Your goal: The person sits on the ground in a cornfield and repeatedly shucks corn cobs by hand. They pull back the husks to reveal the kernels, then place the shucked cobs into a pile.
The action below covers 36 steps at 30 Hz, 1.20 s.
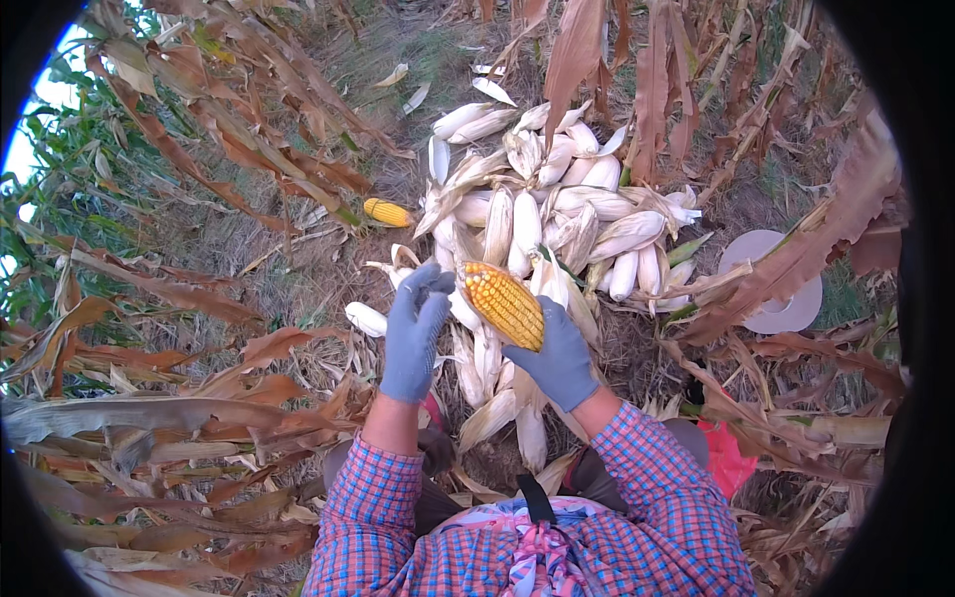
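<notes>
A bare yellow ear of corn [501, 304] is held by its lower right end in my right hand [556, 354], which wears a grey glove. Its upper left end tilts toward my left hand [418, 328], also gloved in grey. That hand has its fingers slightly curled and apart, close beside the cob with nothing in its grasp. Beneath both hands spreads a heap of corn ears in pale dry husks [526, 224], partly hidden by my hands and the cob. A second husked yellow ear [387, 213] lies on the ground left of the heap.
Dry brown corn stalks [276, 164] lean in from the left, and a long dry leaf [806, 231] crosses at right. Behind it lies a pale round hat-like object [772, 280]. Something red [725, 459] lies near my right elbow. Loose husks [492, 91] are scattered beyond the heap.
</notes>
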Motion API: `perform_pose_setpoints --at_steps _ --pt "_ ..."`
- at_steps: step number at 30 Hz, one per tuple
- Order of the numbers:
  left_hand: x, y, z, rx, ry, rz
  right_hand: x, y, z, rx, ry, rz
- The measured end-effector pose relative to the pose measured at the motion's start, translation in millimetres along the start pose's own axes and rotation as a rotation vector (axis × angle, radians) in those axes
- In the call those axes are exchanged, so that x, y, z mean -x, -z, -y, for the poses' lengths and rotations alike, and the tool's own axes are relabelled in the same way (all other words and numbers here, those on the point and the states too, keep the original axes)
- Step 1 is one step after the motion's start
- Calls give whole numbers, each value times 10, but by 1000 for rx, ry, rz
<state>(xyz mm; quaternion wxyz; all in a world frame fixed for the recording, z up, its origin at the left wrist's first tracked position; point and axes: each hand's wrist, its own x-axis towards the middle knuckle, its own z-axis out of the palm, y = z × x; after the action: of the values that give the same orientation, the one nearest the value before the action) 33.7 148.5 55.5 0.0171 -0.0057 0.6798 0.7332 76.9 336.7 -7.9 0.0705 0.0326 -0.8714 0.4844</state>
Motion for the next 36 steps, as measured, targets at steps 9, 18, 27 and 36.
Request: perform_pose_setpoints --at_steps 9,18,27,36 --pt "143 -235 119 217 175 135 -84 202 128 -418 143 100" --pt "210 -364 225 -60 261 506 -271 651 169 -632 -67 26" --pt "163 -317 379 -215 149 497 -267 749 89 -251 82 61" --pt "231 -275 246 145 517 672 -227 779 93 -643 -165 215"
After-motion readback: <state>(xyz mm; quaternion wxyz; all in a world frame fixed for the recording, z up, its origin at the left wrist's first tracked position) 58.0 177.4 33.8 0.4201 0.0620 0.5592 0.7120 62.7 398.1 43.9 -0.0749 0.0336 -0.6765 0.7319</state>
